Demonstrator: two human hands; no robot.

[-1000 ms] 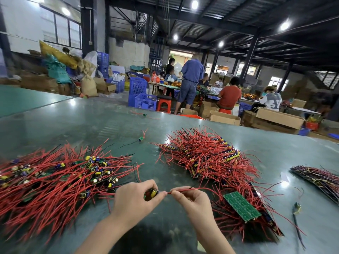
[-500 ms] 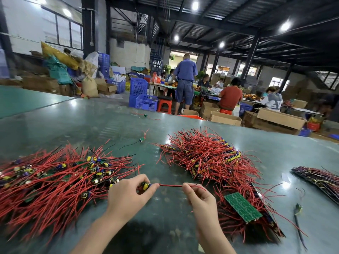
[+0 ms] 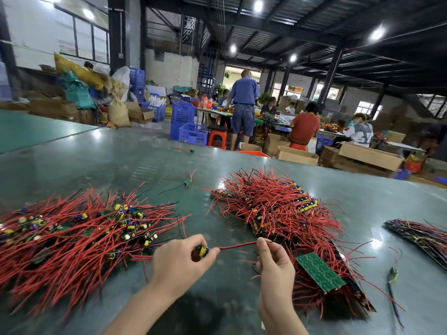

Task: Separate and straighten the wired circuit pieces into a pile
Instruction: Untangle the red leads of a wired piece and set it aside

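My left hand [image 3: 180, 263] pinches the small circuit piece [image 3: 202, 251] with its yellow part, just above the green table [image 3: 121, 160]. Its red wire [image 3: 238, 245] runs taut to the right, where my right hand [image 3: 274, 264] pinches it between thumb and fingers. To the left lies a spread pile of separated pieces [image 3: 79, 235] with red wires. To the right sits a tangled heap of wired pieces [image 3: 273, 206], with a green circuit board [image 3: 319, 270] lying on its near end.
A lone wired piece [image 3: 186, 182] lies mid-table and another [image 3: 191, 151] near the far edge. A dark bundle [image 3: 420, 235] and a stray part [image 3: 392, 274] sit at the right. Beyond the table, several people work among boxes and blue crates.
My hands have drawn apart, my right hand sliding rightward along the red wire and pulling it straight. The circuit piece stays pinched in my left hand.
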